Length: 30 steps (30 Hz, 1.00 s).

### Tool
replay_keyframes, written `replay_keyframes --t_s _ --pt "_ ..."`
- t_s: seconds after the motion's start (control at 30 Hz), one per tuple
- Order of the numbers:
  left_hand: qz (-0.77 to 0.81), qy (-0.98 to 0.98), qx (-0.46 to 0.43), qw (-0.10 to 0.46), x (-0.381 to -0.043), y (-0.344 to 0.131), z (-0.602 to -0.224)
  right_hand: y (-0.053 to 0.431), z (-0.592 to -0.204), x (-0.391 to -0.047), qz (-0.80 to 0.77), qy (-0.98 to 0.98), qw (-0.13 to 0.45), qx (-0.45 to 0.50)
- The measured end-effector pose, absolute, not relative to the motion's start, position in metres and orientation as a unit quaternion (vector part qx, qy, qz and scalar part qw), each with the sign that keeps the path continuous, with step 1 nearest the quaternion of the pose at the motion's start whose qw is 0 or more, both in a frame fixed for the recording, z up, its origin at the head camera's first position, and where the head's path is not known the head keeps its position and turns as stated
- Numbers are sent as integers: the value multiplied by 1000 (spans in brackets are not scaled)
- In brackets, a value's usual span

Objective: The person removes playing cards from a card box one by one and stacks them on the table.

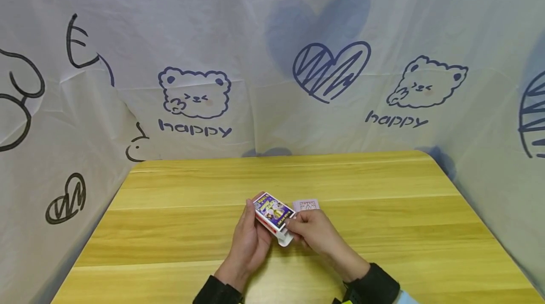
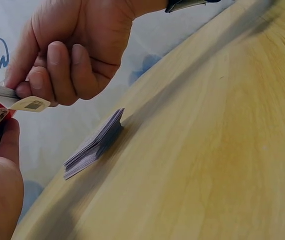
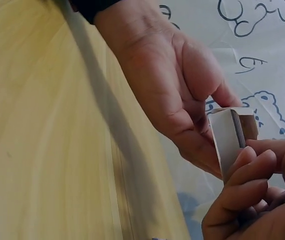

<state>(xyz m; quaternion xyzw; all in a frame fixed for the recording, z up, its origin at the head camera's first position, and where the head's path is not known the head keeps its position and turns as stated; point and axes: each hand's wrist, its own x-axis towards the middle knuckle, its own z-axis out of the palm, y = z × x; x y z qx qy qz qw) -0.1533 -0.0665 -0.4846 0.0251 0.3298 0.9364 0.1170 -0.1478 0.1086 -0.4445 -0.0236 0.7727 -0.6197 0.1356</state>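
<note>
So we've got a card box (image 1: 272, 211) held up just above the tabletop (image 1: 170, 209), around the middle. The left hand (image 1: 251, 242) cradles it from the left, thumb on one edge and fingers round the other, probably so it can't slip while the other hand fiddles with the opening. It's angled with the open end toward near right, which puts the mouth right where the right hand (image 1: 317, 233) can get at it.

Those right fingers are narrow, thumb and forefinger pinching what looks to us like the edge of the inner cards (image 2: 3, 93), other fingers tucked in, likely because there's so little room. The end flap (image 2: 31, 104) hangs out and leaves the mouth uncovered.

A loose card stack (image 1: 307, 205) lies on the tabletop, far and right of the box, close enough to reach, we'd reckon, without crowding either hand.
</note>
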Motion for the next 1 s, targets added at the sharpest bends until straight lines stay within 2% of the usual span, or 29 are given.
replay_keyframes --t_s 0.23,0.7,1.0 --pt "940 323 16 108 -154 -67 -484 110 -443 -149 -661 733 162 -16" --pt "946 306 20 107 -153 -66 -483 109 -442 -148 -675 718 171 12" --pt "947 299 19 114 -152 -66 -482 109 -444 -148 -659 738 147 13"
